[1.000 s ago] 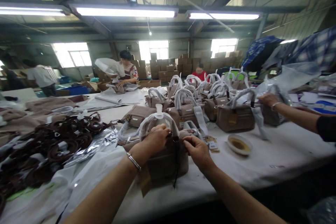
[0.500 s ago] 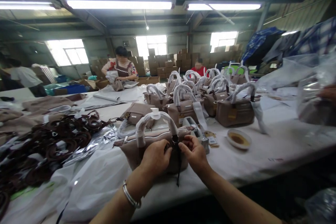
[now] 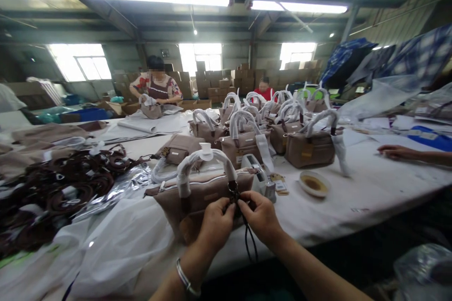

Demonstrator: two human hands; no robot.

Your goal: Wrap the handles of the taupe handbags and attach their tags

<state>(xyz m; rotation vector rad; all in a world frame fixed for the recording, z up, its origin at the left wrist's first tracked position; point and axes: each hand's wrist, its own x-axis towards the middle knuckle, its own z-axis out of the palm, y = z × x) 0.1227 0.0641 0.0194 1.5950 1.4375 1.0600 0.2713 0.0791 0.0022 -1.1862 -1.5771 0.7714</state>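
A taupe handbag stands upright at the table's near edge, its handles wrapped in white film and its top zip closed. Between my two hands, just below the right base of the near handle, is a small dark charm with a black cord loop hanging from it. My left hand pinches the charm from the left, thumb against fingers. From the right, my right hand pinches it too, fingertips nearly touching the left thumb. The fingers partly hide its exact shape.
Several wrapped handbags stand behind. A pile of dark brown straps lies left. To the right are a shallow dish, paper tags and another person's hand. A co-worker handles a bag across the table.
My hands have come closer together and lower at the charm, and the cord loop now hangs spread. At right, the other person's hand and clear plastic have moved away, leaving the hand on the table.
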